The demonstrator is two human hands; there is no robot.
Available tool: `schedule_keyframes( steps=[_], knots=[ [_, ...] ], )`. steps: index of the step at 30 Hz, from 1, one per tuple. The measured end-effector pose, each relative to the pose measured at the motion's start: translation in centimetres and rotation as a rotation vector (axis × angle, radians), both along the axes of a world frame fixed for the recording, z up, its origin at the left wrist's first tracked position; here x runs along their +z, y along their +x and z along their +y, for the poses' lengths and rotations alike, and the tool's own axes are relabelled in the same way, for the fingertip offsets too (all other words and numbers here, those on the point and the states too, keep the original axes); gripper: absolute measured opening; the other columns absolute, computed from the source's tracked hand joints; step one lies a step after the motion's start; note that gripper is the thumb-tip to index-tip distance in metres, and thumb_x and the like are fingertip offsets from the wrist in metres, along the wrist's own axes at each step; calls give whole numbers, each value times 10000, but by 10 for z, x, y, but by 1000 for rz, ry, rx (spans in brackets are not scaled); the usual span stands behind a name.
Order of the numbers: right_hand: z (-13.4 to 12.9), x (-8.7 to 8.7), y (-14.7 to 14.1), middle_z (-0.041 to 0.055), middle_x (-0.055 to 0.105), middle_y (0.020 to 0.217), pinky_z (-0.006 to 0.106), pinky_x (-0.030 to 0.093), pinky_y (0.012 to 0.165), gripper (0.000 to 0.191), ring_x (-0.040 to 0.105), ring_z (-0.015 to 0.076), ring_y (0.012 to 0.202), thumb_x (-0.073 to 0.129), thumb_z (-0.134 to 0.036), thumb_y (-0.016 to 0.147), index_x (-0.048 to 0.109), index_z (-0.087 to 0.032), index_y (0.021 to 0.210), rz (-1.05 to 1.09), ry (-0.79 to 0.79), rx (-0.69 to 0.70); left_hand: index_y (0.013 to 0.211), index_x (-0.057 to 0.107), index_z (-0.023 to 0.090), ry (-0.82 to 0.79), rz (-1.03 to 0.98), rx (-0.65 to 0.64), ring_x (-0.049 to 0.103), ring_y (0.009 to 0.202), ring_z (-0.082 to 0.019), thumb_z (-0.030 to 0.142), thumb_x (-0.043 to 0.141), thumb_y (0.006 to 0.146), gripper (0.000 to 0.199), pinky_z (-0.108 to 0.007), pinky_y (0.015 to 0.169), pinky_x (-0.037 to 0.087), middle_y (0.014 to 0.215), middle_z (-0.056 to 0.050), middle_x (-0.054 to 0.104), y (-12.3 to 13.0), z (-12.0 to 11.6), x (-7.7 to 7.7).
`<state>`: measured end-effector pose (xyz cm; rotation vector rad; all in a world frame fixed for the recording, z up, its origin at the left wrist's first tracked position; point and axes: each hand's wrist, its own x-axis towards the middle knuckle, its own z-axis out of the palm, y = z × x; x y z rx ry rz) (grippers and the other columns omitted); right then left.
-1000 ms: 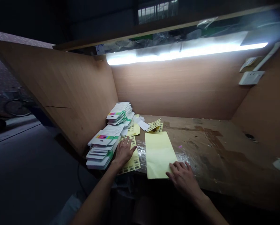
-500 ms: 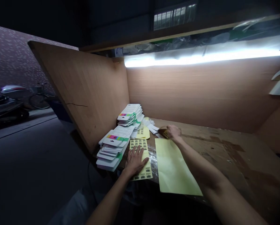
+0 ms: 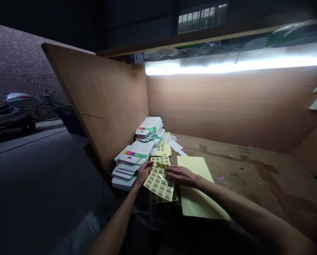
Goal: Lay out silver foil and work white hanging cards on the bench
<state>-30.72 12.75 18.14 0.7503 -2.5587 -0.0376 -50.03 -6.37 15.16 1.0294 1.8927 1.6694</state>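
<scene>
A yellow sheet of barcode stickers [image 3: 160, 185] is held up at a tilt between my hands, its top edge curled over. My left hand [image 3: 144, 174] grips it near the upper left edge, fingertips partly hidden. Closed at its upper right side, my right hand [image 3: 182, 175] has its fingers against the paper. Under it lies a second barcode sticker sheet [image 3: 155, 160], mostly covered. To the right, a plain yellow sheet [image 3: 195, 202] rests flat on the table, partly beneath my right forearm. Left of my hands stand stacks of white printed cards [image 3: 133, 157] with coloured bands and hang holes.
Behind the hands lie more yellow sticker sheets [image 3: 163, 150] and white paper strips [image 3: 176, 145]. A pink scrap [image 3: 221, 178] is on the worn wooden table [image 3: 243, 187]. Wooden panels [image 3: 100, 102] close off the left and back, beneath a bright tube light [image 3: 227, 67].
My right hand has come back from the rear of the table toward me, bringing a sticker sheet over the lower one. My left hand has lifted from lying flat and now grips that sheet.
</scene>
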Motion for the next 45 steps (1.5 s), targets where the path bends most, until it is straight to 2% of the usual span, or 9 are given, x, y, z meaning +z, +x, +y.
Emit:
schedule_keyframes(
  steps=[10,16,20,24,29,33,36,42,45],
  knots=[
    [-28,-12,-15,100,562,1413,306,445,1057,425,573,205,1257,562,-179,894,616,-152,1315,-365,-236,37,1480,554,160,-528,1017,-172,117,1564,-290,528,464,999,613,-407,1268,186,1698,-75,7,55,-52,33],
    [-18,4,-29,111,544,1405,221,425,1078,399,575,179,1239,580,-103,829,686,-103,1214,-470,-367,-34,1648,249,110,-717,1058,-274,166,1531,-355,747,726,701,1237,-477,1275,136,1672,-123,174,90,-61,17],
    [-4,4,-54,175,566,1306,304,440,1053,364,575,221,1154,510,-151,929,634,-38,1252,-332,-428,-449,1636,309,201,-656,1209,-192,143,1547,-300,272,550,848,827,-483,1269,96,1678,-61,186,90,-63,-14],
    [13,-6,-75,170,594,1226,429,440,1001,359,526,323,1159,562,-313,931,664,-105,1204,-322,-336,-705,1612,347,218,-594,1210,-157,136,1550,-280,385,520,887,763,-484,1262,126,1678,-55,189,88,-63,-26],
    [28,-5,-87,113,606,1073,405,475,854,301,566,283,998,475,-385,967,698,-192,1030,-314,-159,-766,1531,463,202,-641,1175,-155,258,1510,-295,439,559,890,690,-487,1255,169,1629,-76,317,94,-60,-2],
    [42,8,-95,122,540,1261,392,508,801,359,532,292,1099,442,-174,909,607,-195,1227,-201,-30,-804,1518,458,151,-723,1048,-345,220,1518,-350,692,584,858,863,-546,1237,222,1659,-71,244,90,-53,29],
    [52,22,-108,146,496,1316,402,539,711,514,522,319,1091,528,-135,839,522,-194,1349,-170,90,-778,1367,577,85,-697,1022,-302,423,1370,-357,783,503,882,853,-517,1172,335,1440,-159,520,84,-35,43],
    [54,41,-137,163,401,1512,487,563,721,516,566,360,1119,450,-134,954,510,-261,1450,-196,237,-715,1602,349,275,-584,1081,-353,128,1549,-339,732,382,970,781,-619,1232,117,1676,-22,196,70,6,18],
    [53,53,-152,145,653,1128,476,562,762,264,638,327,1009,488,-195,985,716,-178,1117,-299,244,-725,1604,344,295,-570,1063,-340,114,1557,-319,751,304,982,772,-623,1233,80,1678,-11,178,61,21,2]
  ],
)
